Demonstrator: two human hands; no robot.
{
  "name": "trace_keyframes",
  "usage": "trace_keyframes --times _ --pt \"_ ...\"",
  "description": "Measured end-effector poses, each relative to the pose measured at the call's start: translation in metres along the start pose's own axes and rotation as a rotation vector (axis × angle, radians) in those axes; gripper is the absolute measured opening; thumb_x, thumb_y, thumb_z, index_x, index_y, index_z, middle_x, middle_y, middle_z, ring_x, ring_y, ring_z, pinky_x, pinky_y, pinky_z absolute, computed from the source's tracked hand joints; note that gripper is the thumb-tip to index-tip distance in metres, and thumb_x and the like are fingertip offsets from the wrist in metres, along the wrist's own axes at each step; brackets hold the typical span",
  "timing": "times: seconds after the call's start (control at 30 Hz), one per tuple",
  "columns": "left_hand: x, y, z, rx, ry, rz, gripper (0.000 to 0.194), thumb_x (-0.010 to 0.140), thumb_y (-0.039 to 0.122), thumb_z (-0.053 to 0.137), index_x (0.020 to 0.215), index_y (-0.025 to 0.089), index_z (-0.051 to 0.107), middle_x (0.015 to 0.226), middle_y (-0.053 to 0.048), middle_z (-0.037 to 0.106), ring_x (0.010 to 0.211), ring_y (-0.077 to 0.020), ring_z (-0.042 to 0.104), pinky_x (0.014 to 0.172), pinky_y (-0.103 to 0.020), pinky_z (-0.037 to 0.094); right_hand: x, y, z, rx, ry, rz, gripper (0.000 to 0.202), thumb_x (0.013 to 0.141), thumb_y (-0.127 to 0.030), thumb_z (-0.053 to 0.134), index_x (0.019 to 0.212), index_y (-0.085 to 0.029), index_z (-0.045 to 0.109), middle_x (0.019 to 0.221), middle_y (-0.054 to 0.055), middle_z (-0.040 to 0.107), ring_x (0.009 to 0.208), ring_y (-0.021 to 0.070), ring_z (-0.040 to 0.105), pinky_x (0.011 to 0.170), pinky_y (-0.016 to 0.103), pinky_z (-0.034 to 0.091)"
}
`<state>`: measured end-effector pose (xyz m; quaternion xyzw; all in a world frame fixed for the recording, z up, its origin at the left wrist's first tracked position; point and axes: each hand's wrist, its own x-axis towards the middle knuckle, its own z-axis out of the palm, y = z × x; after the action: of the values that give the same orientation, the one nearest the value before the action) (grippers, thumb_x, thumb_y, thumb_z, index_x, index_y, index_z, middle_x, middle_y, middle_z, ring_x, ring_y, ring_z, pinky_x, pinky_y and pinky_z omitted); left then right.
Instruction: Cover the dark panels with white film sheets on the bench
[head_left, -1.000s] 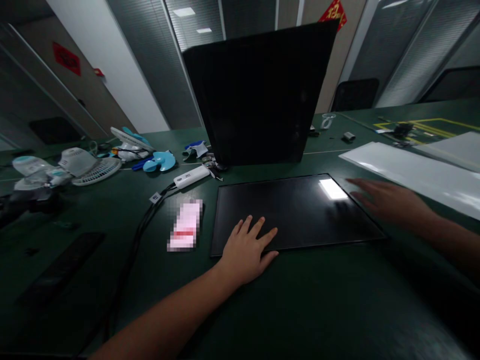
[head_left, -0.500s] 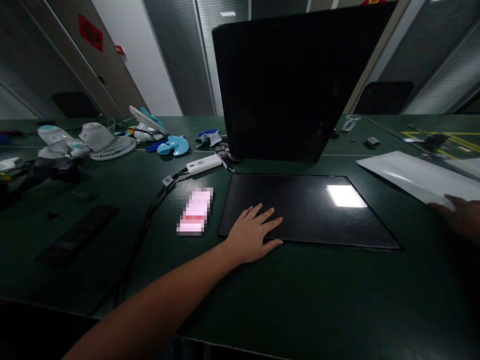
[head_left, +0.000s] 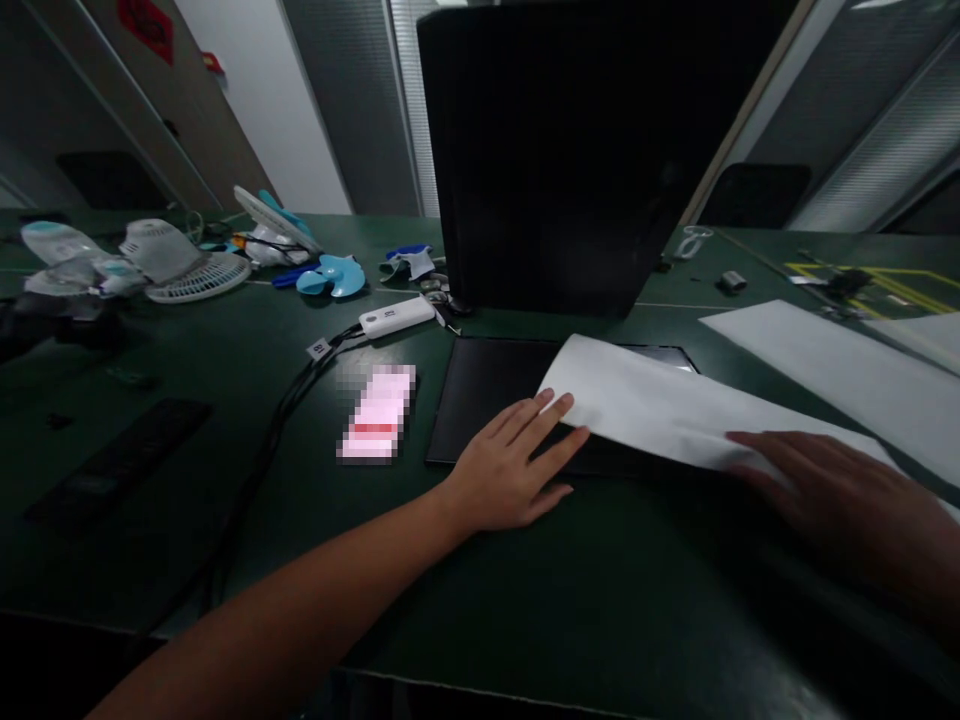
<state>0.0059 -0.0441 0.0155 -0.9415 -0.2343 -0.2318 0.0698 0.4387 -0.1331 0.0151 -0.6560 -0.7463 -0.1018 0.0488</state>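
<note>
I see the left hand (head_left: 501,468) on the black panel (head_left: 480,390). The right hand (head_left: 844,490) holds a white sheet (head_left: 652,400) over it.

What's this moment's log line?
left hand: spread at black panel | right hand: holding white sheet | white sheet: partly over black panel

Your dark green desk (head_left: 637,600), busy along its far side.
Before you, a flat black panel (head_left: 480,390) lies on the surface, and just beyond it a large black screen-like slab (head_left: 585,170) stands upright. Left of the panel you have a pixelated pink rectangle (head_left: 380,410), a white device (head_left: 397,317) trailing black cables (head_left: 281,420), and, farther left, a long dark object (head_left: 120,460) too dim to identify. Toward the far left sit a white fan grille (head_left: 199,280) and a light-blue fan blade (head_left: 334,278); to your right rest a broad white sheet (head_left: 840,380) and a small grey block (head_left: 733,283).
</note>
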Motion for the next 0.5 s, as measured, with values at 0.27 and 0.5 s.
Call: trace_keyframes --times 0.27,0.5 --pt "0.000 0.007 0.001 0.045 -0.331 -0.077 0.063 0.104 0.060 0.049 0.159 0.032 0.040 0.163 -0.014 0.045 0.146 -0.0380 0.049 0.117 -0.057 0.043 0.051 -0.103 0.024 0.209 -0.084 -0.322 0.061 0.100 -0.065 0.043 0.155 -0.040 0.049 0.157 0.002 0.046 0.138 0.0267 0.052 0.112 0.053 0.050" --pt "0.000 -0.001 0.003 -0.063 -0.416 -0.217 0.061 0.105 0.060 0.043 0.159 0.031 0.041 0.164 -0.012 0.043 0.151 -0.0371 0.042 0.120 -0.058 0.038 0.091 -0.004 0.035 0.073 -0.017 0.010 0.070 0.101 -0.068 0.032 0.161 -0.033 0.039 0.163 0.003 0.037 0.145 0.0232 0.043 0.123 0.046 0.038"
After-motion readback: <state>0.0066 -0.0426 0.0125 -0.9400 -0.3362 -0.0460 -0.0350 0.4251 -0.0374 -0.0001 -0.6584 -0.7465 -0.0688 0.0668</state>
